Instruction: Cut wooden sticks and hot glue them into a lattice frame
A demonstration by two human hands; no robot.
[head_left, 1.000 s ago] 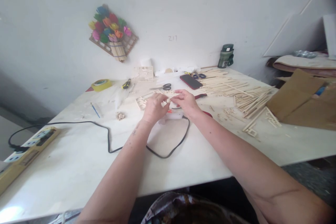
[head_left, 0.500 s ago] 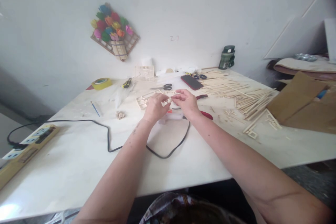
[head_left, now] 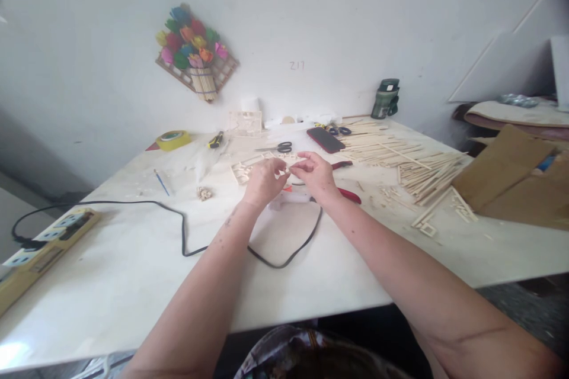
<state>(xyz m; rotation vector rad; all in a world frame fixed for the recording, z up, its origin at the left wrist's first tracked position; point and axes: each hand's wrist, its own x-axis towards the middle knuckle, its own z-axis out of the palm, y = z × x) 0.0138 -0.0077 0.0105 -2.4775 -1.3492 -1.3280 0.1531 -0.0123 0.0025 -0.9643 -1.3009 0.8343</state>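
My left hand [head_left: 265, 181] and my right hand [head_left: 315, 173] meet at the middle of the table, fingertips nearly touching. Each has its thumb and fingers pinched on a small pale piece [head_left: 287, 170], mostly covered by the fingers. Just behind them lies a flat frame of light wooden strips [head_left: 241, 172], partly hidden by my left hand. Below my hands sits a white glue gun [head_left: 291, 196] with an orange part, its black cord looping toward me. Red-handled pliers [head_left: 350, 195] lie partly under my right wrist.
Scissors [head_left: 284, 147], a phone [head_left: 326, 140] and many wooden sticks [head_left: 413, 157] lie behind and to the right. Yellow tape [head_left: 173, 140], a small pale cluster [head_left: 204, 193] and a power strip [head_left: 48, 249] are left. A cardboard box [head_left: 511, 180] stands right.
The fingers of my left hand have closed in a little, and less of the pale piece shows. The view has shifted slightly.
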